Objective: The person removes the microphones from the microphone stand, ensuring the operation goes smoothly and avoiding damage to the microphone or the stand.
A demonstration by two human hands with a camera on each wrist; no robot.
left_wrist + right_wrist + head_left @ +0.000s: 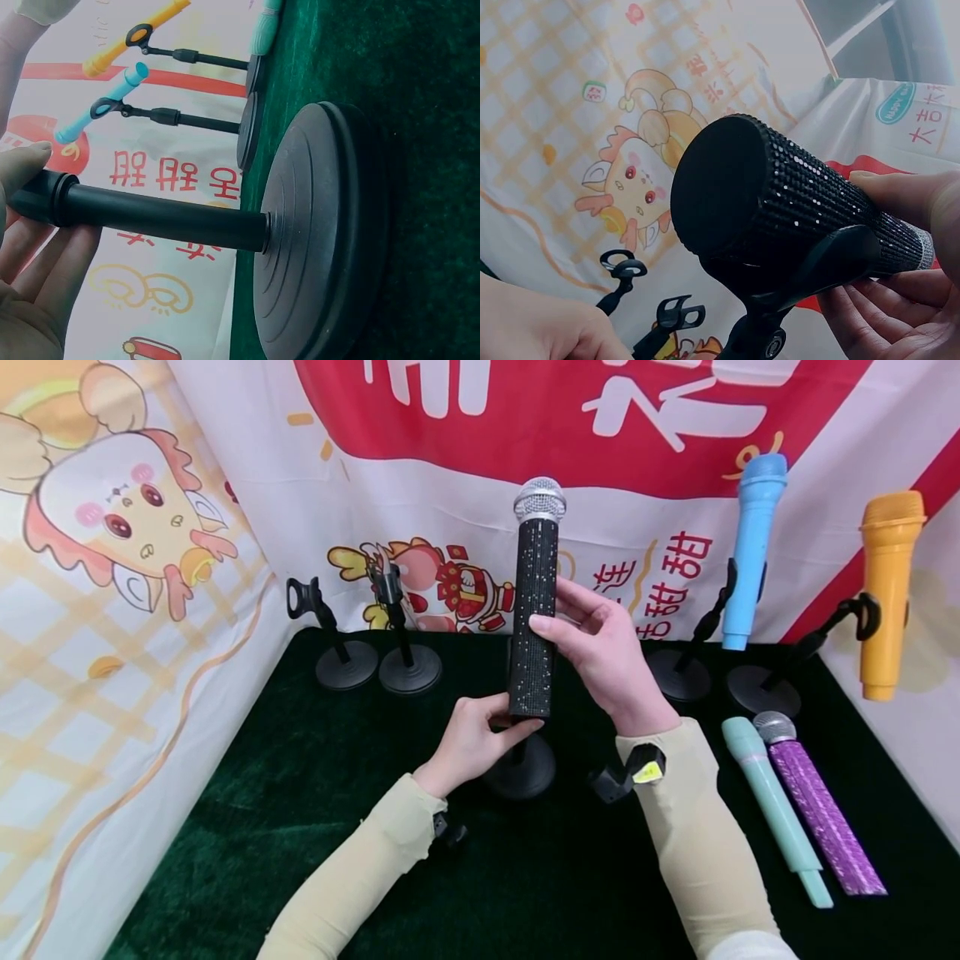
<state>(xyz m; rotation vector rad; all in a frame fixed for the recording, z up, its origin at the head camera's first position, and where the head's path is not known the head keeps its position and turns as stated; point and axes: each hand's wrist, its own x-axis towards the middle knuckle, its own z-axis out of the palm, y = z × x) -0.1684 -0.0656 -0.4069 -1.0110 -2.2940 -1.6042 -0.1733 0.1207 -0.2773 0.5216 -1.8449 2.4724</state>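
Observation:
A black, rhinestone-studded microphone (pixel 534 585) with a silver mesh head stands upright in the middle of the head view. My right hand (pixel 606 658) holds its body between thumb and fingers. In the right wrist view, the microphone's flat end sits against the black clip (pixel 829 262) of a stand. Below it, my left hand (pixel 471 739) grips the upper part of that stand's pole, at the collar (pixel 46 199) in the left wrist view. The round stand base (pixel 307 247) rests on the green cloth.
Two bare stands (pixel 347 664) (pixel 409 668) are at the back left. On the right, stands hold a blue microphone (pixel 752 543) and an orange microphone (pixel 888 602). A mint microphone (pixel 776 810) and a purple one (pixel 825 814) lie on the green cloth (pixel 300 827).

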